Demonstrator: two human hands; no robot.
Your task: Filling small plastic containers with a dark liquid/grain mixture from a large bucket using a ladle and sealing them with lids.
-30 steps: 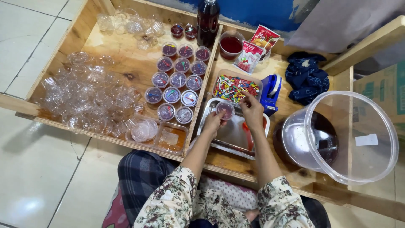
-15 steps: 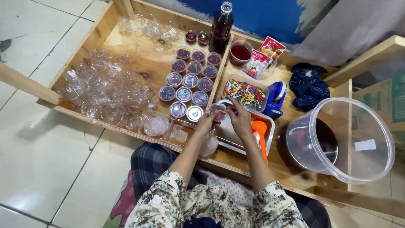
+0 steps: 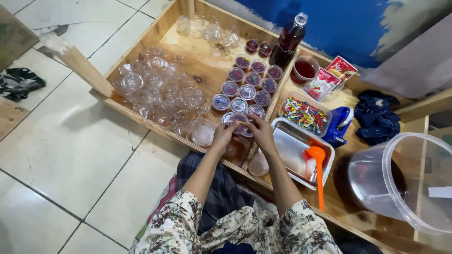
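Both my hands meet over a small clear cup with a lid and dark filling [image 3: 239, 120], at the near end of the rows of filled lidded cups [image 3: 248, 86] in the wooden tray [image 3: 141, 44]. My left hand [image 3: 222, 136] grips the cup from the left. My right hand [image 3: 260, 133] presses on it from the right and top. A steel tray [image 3: 294, 149] with an orange ladle [image 3: 318, 170] in it lies just right of my right hand.
A heap of empty clear cups [image 3: 157, 91] fills the tray's left. Behind the rows stand a dark bottle [image 3: 289, 41] and a red-filled cup [image 3: 304, 70]. A box of coloured bits [image 3: 304, 115], a blue tool [image 3: 340, 124] and a big clear bucket [image 3: 409, 183] sit right.
My hands carried the cup from over the steel tray leftward to the near end of the rows. The orange ladle now lies in the steel tray. The view shifted.
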